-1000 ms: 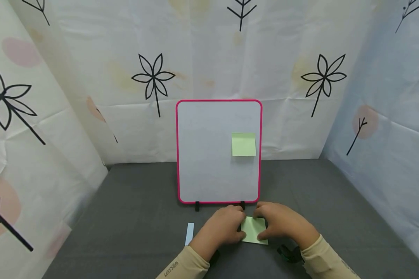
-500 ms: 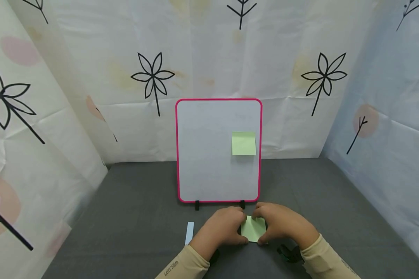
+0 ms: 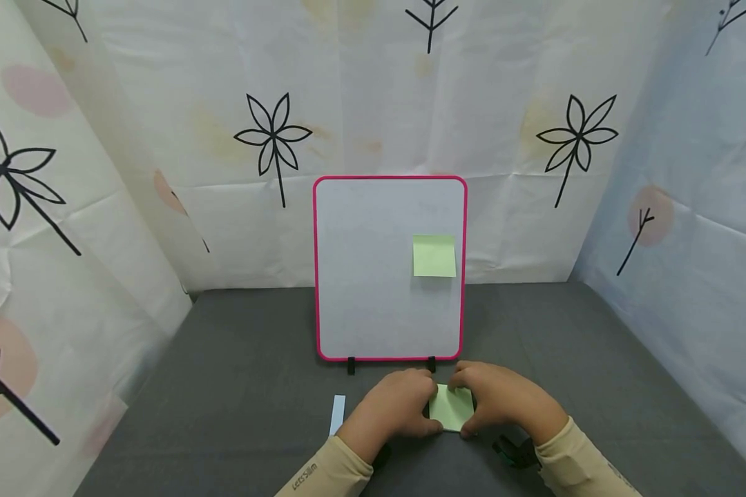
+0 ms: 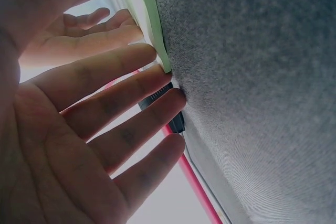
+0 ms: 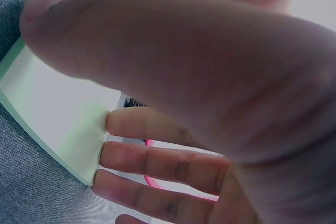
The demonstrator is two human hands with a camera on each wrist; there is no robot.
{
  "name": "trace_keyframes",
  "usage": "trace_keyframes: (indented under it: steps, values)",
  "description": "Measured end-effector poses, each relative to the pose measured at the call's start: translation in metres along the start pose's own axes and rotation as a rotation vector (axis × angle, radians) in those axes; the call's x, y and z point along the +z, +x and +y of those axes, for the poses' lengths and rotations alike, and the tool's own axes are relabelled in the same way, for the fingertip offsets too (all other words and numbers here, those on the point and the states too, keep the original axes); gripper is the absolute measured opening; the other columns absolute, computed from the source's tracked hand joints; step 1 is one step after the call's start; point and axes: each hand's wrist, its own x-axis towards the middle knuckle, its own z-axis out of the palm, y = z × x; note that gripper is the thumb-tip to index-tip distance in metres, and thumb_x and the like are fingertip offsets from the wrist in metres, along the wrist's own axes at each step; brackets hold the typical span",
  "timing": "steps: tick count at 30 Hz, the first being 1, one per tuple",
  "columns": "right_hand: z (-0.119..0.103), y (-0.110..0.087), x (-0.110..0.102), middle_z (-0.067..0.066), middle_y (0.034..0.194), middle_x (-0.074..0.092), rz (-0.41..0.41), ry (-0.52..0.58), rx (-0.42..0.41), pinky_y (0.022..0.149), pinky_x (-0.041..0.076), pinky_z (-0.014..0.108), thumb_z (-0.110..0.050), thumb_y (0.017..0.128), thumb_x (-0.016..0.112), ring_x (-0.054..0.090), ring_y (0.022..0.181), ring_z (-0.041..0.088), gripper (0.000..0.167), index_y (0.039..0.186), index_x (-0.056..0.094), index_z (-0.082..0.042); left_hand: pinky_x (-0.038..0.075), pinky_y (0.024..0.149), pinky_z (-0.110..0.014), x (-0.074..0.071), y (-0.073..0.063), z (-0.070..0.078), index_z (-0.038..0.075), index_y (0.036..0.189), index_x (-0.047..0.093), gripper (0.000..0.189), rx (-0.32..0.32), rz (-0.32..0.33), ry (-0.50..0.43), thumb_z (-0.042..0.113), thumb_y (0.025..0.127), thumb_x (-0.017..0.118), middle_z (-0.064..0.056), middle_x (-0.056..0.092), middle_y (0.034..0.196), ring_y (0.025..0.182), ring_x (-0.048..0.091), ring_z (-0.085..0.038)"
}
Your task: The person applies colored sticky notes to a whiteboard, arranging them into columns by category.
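A pale green pad of sticky notes (image 3: pixel 450 408) lies on the grey table between my two hands. My left hand (image 3: pixel 394 407) holds it from the left, thumb at the near edge and fingers toward the far left corner. In the left wrist view, fingertips (image 4: pixel 167 72) reach the corner of the pad (image 4: pixel 152 19). From the right, my right hand (image 3: pixel 503 397) grips the pad, thumb at the near right corner and index finger at the far edge. The right wrist view shows the thumb (image 5: pixel 44 17) across one edge and several fingertips along another.
Behind the hands stands a whiteboard (image 3: pixel 373 276) with a pink frame on black feet (image 3: pixel 351 366). One green sticky note (image 3: pixel 434 256) is stuck on its right side. A light blue strip (image 3: pixel 338 414) lies left of my left hand. Patterned cloth walls (image 3: pixel 180 138) surround the table.
Both thumbs have shifted onto the near edge of the pad; the right thumb now covers its near right corner. The left thumb has slid slightly right. The whiteboard and its note are unchanged.
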Motion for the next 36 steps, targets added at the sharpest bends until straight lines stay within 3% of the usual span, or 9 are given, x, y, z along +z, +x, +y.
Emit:
trace_keyframes:
  steps: [11,23,31,36]
  values:
    - [0.0001,0.0002,-0.001,-0.007,0.099,0.06,-0.033,0.011,0.009,0.069,0.047,0.026,-0.024,0.068,0.1,0.052,0.079,0.005,0.05,0.111,0.077,-0.012,0.037,0.055,-0.022,0.0027,0.0002,-0.0016,0.022,0.073,0.063,0.032,0.006,0.004,0.001,0.042,0.085,0.085,0.011,0.054,0.078,0.064,0.044,-0.004]
    - [0.002,0.0002,-0.0029,-0.005,0.1,0.06,-0.04,0.01,-0.03,0.067,0.039,0.026,-0.015,0.085,0.082,0.046,0.077,0.004,0.029,0.113,0.077,-0.007,0.035,0.055,-0.022,0.0044,0.001,0.0,0.02,0.065,0.056,0.038,-0.006,0.037,-0.019,0.029,0.099,0.071,0.009,0.053,0.075,0.061,0.042,-0.005]
    - [0.0038,0.0017,-0.0013,-0.003,0.107,0.066,-0.022,-0.014,-0.056,0.075,0.05,0.03,-0.02,0.089,0.082,0.058,0.086,0.006,0.027,0.113,0.077,-0.007,0.038,0.057,-0.023,0.0023,0.0004,0.0006,0.022,0.07,0.058,0.039,-0.014,0.022,-0.013,0.037,0.105,0.063,0.009,0.055,0.078,0.064,0.044,-0.004]
    - [0.0051,0.0026,-0.0004,-0.004,0.101,0.066,0.009,-0.048,-0.108,0.077,0.054,0.032,-0.019,0.093,0.078,0.059,0.084,0.006,0.014,0.104,0.077,-0.01,0.039,0.059,-0.023,-0.0004,-0.0009,0.002,0.023,0.073,0.06,0.037,-0.015,0.022,-0.017,0.039,0.106,0.062,0.01,0.054,0.077,0.065,0.045,-0.004]
